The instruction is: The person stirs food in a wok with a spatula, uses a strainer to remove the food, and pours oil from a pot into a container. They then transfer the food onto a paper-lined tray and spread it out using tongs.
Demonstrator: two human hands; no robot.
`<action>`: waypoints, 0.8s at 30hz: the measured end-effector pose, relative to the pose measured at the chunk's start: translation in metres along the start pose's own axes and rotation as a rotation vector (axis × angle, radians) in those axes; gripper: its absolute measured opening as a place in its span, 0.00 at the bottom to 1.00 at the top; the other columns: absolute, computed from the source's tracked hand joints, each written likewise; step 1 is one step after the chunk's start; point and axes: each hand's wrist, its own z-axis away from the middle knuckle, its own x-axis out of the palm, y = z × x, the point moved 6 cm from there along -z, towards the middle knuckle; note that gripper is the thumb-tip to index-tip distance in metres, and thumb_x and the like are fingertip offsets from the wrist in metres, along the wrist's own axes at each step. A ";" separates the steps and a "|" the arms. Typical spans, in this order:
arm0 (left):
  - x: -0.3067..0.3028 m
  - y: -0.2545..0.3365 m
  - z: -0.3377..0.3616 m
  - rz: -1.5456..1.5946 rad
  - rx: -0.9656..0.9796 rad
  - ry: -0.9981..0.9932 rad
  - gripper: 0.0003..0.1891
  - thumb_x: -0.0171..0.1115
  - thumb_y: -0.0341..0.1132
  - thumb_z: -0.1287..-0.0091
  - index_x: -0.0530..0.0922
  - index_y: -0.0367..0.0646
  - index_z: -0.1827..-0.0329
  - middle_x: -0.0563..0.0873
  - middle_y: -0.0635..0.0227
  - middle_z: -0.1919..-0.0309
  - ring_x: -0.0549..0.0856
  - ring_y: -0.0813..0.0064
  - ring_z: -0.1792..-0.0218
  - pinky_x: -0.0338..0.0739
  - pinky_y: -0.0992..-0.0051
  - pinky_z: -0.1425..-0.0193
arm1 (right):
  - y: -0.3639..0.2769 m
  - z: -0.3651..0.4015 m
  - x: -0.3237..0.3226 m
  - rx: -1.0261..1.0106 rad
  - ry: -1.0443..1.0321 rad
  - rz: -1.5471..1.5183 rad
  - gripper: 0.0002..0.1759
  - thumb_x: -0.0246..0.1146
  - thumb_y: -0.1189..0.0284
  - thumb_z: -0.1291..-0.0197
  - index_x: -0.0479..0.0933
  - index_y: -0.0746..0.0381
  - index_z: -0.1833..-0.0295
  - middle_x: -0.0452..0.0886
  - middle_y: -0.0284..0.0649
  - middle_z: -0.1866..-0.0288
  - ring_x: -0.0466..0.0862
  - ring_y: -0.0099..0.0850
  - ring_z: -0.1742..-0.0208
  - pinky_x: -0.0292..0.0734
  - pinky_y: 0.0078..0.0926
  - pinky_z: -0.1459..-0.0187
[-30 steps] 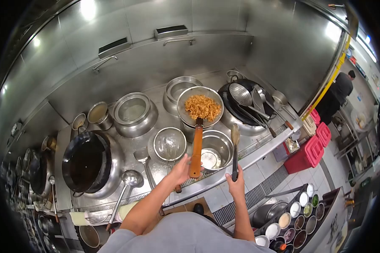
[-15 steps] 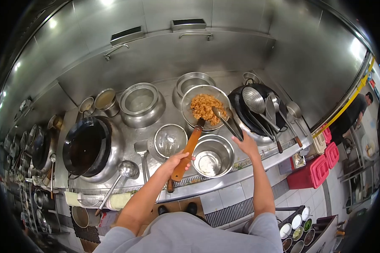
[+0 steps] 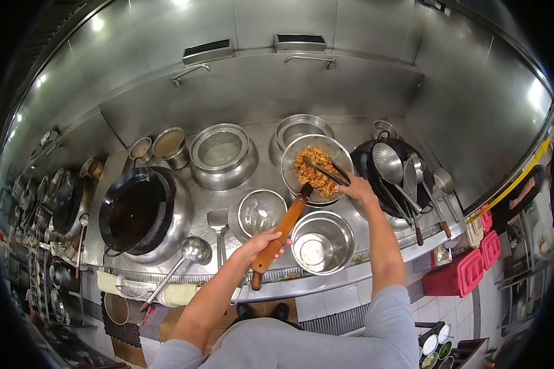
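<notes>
My left hand [image 3: 261,246] is closed around the wooden handle [image 3: 288,219] of a large round strainer [image 3: 289,163]. The strainer holds a heap of orange-brown cooked food pieces [image 3: 317,153], whose kind I cannot make out. My right hand [image 3: 356,186] grips dark-handled metal tongs [image 3: 337,178], their tips in the heap. In front of the strainer stands a deep steel pot [image 3: 320,250] with a shiny bottom showing. A smaller mesh strainer [image 3: 261,212] lies left of the handle.
A black wok [image 3: 132,212] with dark liquid sits at left, another wok [image 3: 375,184] with ladles and a skimmer [image 3: 388,162] at right. Large steel pots [image 3: 223,169] line the back. A ladle [image 3: 196,249] and wok spatula [image 3: 218,219] lie near the front edge.
The tongs have shifted left and deeper across the heap, with my right hand moving closer to the strainer. My left hand keeps its hold on the handle. The whole view has shifted slightly.
</notes>
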 end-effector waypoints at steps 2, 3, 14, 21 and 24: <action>0.001 0.002 0.001 0.003 0.003 0.001 0.21 0.48 0.38 0.27 0.59 0.44 0.34 0.80 0.60 0.55 0.79 0.75 0.69 0.78 0.76 0.72 | -0.010 0.009 -0.007 -0.027 0.091 0.138 0.44 0.65 0.44 0.54 0.66 0.56 0.35 0.79 0.54 0.49 0.80 0.49 0.49 0.75 0.41 0.48; -0.001 0.002 0.002 0.007 0.009 0.001 0.21 0.48 0.38 0.27 0.60 0.44 0.34 0.81 0.60 0.54 0.79 0.75 0.68 0.78 0.76 0.71 | -0.017 0.016 -0.011 -0.025 0.085 0.146 0.44 0.65 0.44 0.54 0.66 0.56 0.35 0.79 0.54 0.49 0.80 0.49 0.49 0.75 0.41 0.48; -0.003 -0.014 0.003 0.243 -0.034 -0.144 0.26 0.42 0.50 0.27 0.62 0.45 0.33 0.78 0.58 0.46 0.82 0.65 0.52 0.83 0.63 0.54 | -0.071 0.102 -0.042 -0.075 0.308 0.578 0.44 0.72 0.52 0.56 0.63 0.49 0.33 0.78 0.45 0.63 0.84 0.43 0.68 0.80 0.37 0.67; 0.004 -0.015 0.026 0.268 0.017 -0.131 0.26 0.39 0.49 0.26 0.59 0.42 0.31 0.77 0.56 0.44 0.82 0.64 0.51 0.85 0.70 0.62 | -0.045 0.088 -0.023 -0.020 0.277 0.474 0.41 0.70 0.53 0.53 0.64 0.48 0.33 0.80 0.47 0.63 0.84 0.46 0.67 0.80 0.40 0.66; 0.001 -0.017 0.025 0.199 -0.002 -0.088 0.25 0.39 0.47 0.26 0.59 0.44 0.31 0.77 0.56 0.43 0.83 0.66 0.53 0.86 0.74 0.65 | -0.027 0.059 -0.004 0.013 0.300 0.473 0.40 0.70 0.54 0.53 0.64 0.47 0.33 0.80 0.48 0.62 0.84 0.45 0.64 0.81 0.39 0.64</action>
